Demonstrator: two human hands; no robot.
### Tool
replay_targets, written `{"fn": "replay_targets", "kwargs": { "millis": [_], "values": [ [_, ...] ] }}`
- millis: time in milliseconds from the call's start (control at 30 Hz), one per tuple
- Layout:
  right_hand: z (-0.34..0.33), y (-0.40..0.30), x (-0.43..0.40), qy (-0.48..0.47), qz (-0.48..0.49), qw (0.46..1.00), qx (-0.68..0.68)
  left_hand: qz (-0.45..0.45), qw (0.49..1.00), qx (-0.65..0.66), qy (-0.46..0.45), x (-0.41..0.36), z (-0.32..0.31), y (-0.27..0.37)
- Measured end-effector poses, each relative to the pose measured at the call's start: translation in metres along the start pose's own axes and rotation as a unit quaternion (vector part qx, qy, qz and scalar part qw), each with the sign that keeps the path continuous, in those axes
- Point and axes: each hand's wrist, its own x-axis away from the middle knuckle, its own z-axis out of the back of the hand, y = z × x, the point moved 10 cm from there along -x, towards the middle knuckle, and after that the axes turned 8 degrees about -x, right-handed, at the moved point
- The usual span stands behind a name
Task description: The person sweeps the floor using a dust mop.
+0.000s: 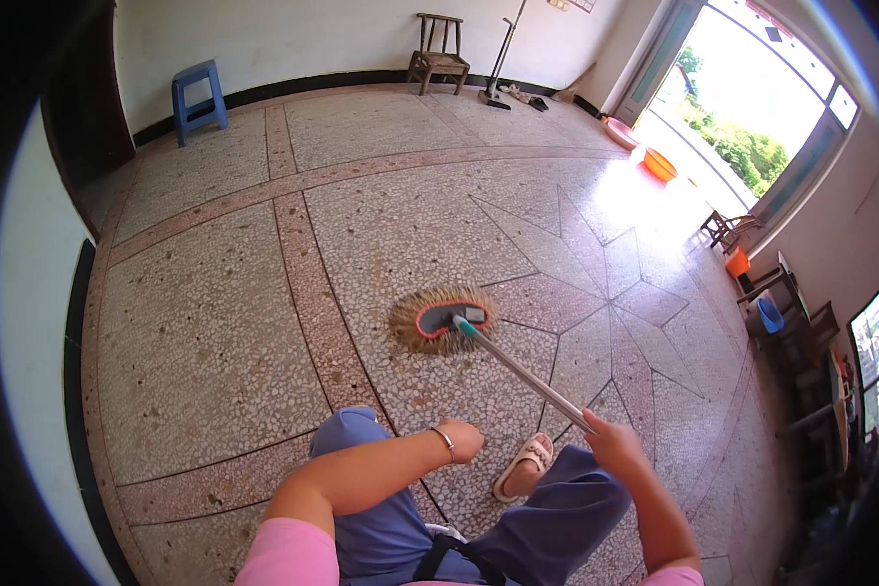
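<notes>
My right hand (pixel 615 444) grips the metal pole (pixel 535 384) of a flat mop near its upper end. The pole runs forward and left to a teal joint on the mop head (pixel 443 317). That head has a fringe of brown-tan strands around a grey plate with a red-orange edge, and it lies on the terrazzo floor (pixel 212 329). Curled into a loose fist, my left hand (pixel 461 441) hangs in front of my body, apart from the pole. A silver bangle circles its wrist. No object shows in its fingers.
A blue plastic stool (pixel 199 102) and a small wooden chair (pixel 439 60) stand along the far wall. Basins, including an orange one (pixel 659 165), sit by the bright doorway. Furniture lines the right wall, with a blue bucket (pixel 769 315). My sandalled foot (pixel 525 469) is below.
</notes>
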Motion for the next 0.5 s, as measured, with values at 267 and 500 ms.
{"fn": "replay_targets", "kwargs": {
  "millis": [267,500],
  "values": [
    [0.074,-0.017,0.099,-0.018,-0.015,0.998,0.065,-0.084,0.995,-0.010,0.047,0.010,0.025,0.032],
    [0.028,-0.049,0.004,0.000,-0.016,0.999,0.046,-0.102,0.995,-0.005,0.008,0.002,0.006,0.042]
  ]
}}
